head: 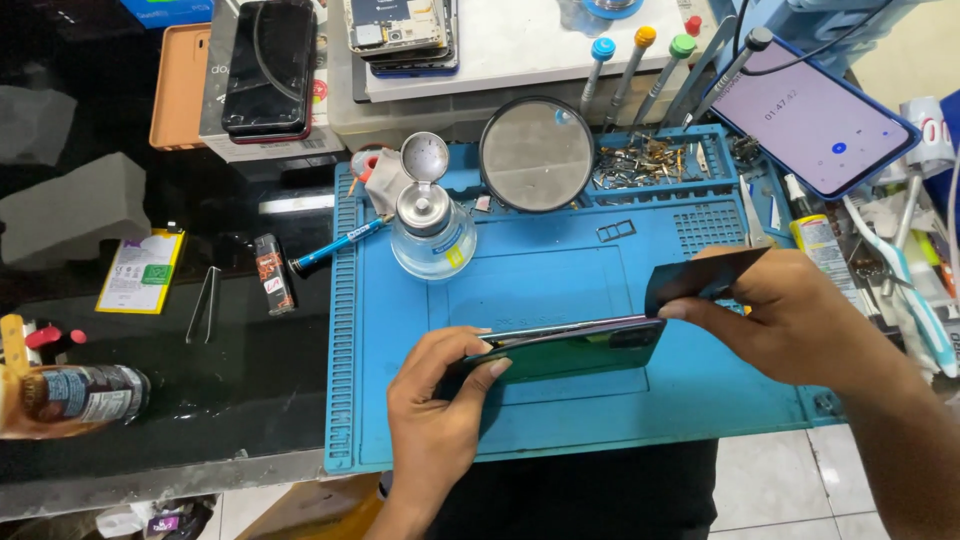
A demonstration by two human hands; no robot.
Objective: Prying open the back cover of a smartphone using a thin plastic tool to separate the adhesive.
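Smartphone, dark with a green sheen, sits on its long edge over the middle of the blue work mat, and we hold it there between both hands. Our left hand comes up from six o'clock and clamps the phone's left end, thumb on the near face and fingers curled behind. Our right hand reaches in from four o'clock; its fingers pinch a thin dark card, whose lower edge meets the phone's right end, though we cannot tell whether it goes into the seam. At twelve o'clock from the phone stands a clear liquid dispenser bottle with its metal cap flipped open, and just beside it, toward one o'clock, a round mirror lies on the mat. A blue-handled screwdriver lies across the mat's left edge at ten o'clock. Farther out at one o'clock, small screws and metal parts fill the mat's tray. At two o'clock a lit phone leans with a purple screen. Off the mat at nine o'clock, tweezers and a flat battery rest on the black tabletop.
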